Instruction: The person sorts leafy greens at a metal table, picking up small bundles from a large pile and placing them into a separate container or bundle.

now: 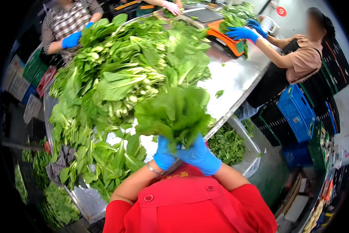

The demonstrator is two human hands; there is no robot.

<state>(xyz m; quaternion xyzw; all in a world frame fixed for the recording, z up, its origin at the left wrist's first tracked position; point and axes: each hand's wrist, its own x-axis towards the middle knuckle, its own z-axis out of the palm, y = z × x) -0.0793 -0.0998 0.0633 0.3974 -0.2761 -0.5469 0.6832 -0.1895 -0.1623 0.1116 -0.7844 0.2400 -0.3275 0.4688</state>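
Close to my apron, a bunch of leafy greens [174, 112] fans outward, its leaves slightly blurred. My left hand [164, 154], in a blue glove, grips the base of the bunch from the left. From the right, my blue-gloved right hand [199, 155] closes around the same base, and the hands meet there. The stem ends are hidden between the gloves. Ahead and to the left spreads a large heap of leafy greens with pale stems [127, 75], piled on a metal table [225, 77].
At the upper right, a co-worker in blue gloves handles greens on an orange scale [229, 40]. Another co-worker's gloved hand [71, 40] touches the heap at upper left. A clear plastic bin [251, 157] of leaves stands below the table's right edge. Blue crates [296, 110] sit farther right.
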